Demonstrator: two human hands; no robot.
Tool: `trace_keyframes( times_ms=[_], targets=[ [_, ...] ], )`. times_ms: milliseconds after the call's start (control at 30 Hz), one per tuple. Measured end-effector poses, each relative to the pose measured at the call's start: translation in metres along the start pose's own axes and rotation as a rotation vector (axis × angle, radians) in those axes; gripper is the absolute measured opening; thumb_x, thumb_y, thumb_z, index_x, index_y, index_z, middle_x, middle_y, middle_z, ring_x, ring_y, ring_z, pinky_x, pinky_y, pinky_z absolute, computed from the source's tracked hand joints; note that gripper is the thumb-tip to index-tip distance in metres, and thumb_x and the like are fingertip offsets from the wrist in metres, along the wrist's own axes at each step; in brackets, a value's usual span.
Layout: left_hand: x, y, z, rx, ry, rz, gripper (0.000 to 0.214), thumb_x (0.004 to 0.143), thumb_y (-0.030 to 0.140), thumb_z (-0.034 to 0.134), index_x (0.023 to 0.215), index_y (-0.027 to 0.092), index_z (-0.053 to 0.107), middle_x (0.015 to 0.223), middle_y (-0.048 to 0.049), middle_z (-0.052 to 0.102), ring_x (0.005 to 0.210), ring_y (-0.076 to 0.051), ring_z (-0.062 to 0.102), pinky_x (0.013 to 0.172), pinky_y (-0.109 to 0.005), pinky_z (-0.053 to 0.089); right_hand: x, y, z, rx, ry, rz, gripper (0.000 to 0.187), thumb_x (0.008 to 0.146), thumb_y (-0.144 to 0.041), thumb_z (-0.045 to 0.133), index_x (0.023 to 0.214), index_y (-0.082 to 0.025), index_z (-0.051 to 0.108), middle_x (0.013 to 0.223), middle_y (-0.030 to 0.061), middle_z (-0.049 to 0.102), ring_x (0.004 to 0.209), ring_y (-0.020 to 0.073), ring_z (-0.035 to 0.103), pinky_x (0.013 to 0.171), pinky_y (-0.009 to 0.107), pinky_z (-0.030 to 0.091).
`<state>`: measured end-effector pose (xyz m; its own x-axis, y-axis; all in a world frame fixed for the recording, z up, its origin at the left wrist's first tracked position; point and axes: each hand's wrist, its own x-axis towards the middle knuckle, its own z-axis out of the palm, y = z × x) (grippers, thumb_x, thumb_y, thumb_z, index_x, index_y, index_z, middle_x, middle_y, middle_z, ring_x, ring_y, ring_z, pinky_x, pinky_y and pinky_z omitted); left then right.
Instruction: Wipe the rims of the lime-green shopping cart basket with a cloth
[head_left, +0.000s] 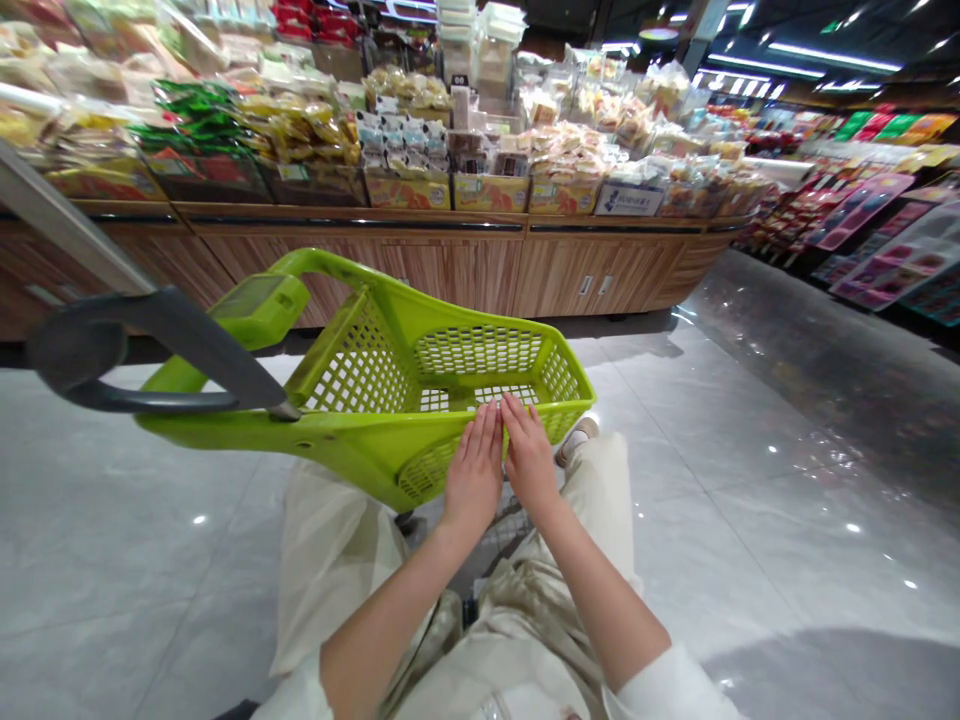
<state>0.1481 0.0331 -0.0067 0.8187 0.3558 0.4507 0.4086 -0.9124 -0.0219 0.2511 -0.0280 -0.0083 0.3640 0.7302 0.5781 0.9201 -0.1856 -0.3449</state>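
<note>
Left hand [472, 472]: kept open, fingers laid on the basket rim, not gripping.
Right hand [529, 458]: kept open just beside the left, resting on the same rim.
Lime-green plastic cart basket [337, 440]: held in front of the person, over a tiled floor [750, 500].
Beyond: bagged snacks [570, 135] are displayed on a wooden counter [450, 275].

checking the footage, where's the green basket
The lime-green plastic cart basket is centre-left in the head view, under the left hand and right hand, with the wooden display counter beyond it.
</note>
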Motion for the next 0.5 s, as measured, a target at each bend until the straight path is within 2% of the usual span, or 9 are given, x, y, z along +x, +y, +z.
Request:
trace_keyframes(
  times_ms=[67, 133, 267, 333, 400, 500],
  targets=[
    [0.000, 0.000, -0.002, 0.009, -0.019, 0.001, 0.078, 0.089, 0.014, 0.043, 0.154, 0.002, 0.000, 0.163, -0.0140, 0.014, 0.152, -0.026, 0.008, 0.124, -0.044, 0.023, -0.002, 0.008, -0.006, -0.031, -0.020, -0.019, 0.078, 0.072, 0.003, 0.035, 0.148, -0.015, 0.040, 0.152, 0.0103, 0.046, 0.145, 0.0163, 0.036, 0.124, 0.046, 0.021],
    [0.000, -0.001, -0.003, 0.014, -0.040, 0.007, 0.077, 0.089, 0.013, 0.043, 0.154, 0.001, 0.003, 0.163, -0.0144, 0.013, 0.152, -0.026, 0.007, 0.124, -0.043, 0.023, -0.008, 0.033, -0.015, -0.088, 0.002, 0.011, 0.077, 0.073, 0.004, 0.035, 0.147, -0.017, 0.042, 0.151, 0.0084, 0.048, 0.143, 0.0153, 0.038, 0.124, 0.047, 0.016],
    [0.001, 0.000, -0.004, 0.003, -0.048, 0.009, 0.077, 0.088, 0.011, 0.044, 0.154, 0.001, 0.006, 0.164, -0.0144, 0.011, 0.152, -0.025, 0.005, 0.124, -0.043, 0.023, -0.022, 0.096, -0.027, -0.197, 0.126, 0.217, 0.072, 0.075, 0.001, 0.035, 0.143, -0.023, 0.046, 0.147, 0.0077, 0.053, 0.138, 0.0172, 0.046, 0.121, 0.052, 0.020],
    [0.002, 0.001, -0.003, -0.007, -0.044, 0.006, 0.078, 0.087, 0.011, 0.045, 0.154, 0.000, 0.007, 0.164, -0.0149, 0.012, 0.152, -0.026, 0.005, 0.124, -0.043, 0.022, -0.024, 0.113, -0.028, -0.221, 0.172, 0.316, 0.070, 0.076, 0.000, 0.034, 0.140, -0.022, 0.049, 0.145, 0.0087, 0.055, 0.137, 0.0187, 0.048, 0.119, 0.055, 0.024],
    [0.002, 0.002, -0.002, -0.012, -0.043, 0.003, 0.077, 0.087, 0.011, 0.045, 0.154, -0.001, 0.009, 0.163, -0.0155, 0.013, 0.152, -0.026, 0.005, 0.124, -0.043, 0.022, -0.022, 0.112, -0.023, -0.235, 0.198, 0.384, 0.069, 0.076, 0.000, 0.033, 0.139, -0.020, 0.050, 0.145, 0.0109, 0.054, 0.138, 0.0204, 0.047, 0.118, 0.056, 0.026],
    [0.003, 0.003, 0.000, -0.007, -0.041, -0.005, 0.073, 0.087, 0.011, 0.043, 0.153, -0.001, 0.013, 0.163, -0.0157, 0.014, 0.152, -0.027, 0.006, 0.124, -0.043, 0.023, -0.012, 0.077, -0.011, -0.236, 0.187, 0.367, 0.072, 0.073, 0.001, 0.035, 0.142, -0.016, 0.047, 0.147, 0.0129, 0.052, 0.140, 0.0216, 0.043, 0.119, 0.054, 0.025]
  ],
)
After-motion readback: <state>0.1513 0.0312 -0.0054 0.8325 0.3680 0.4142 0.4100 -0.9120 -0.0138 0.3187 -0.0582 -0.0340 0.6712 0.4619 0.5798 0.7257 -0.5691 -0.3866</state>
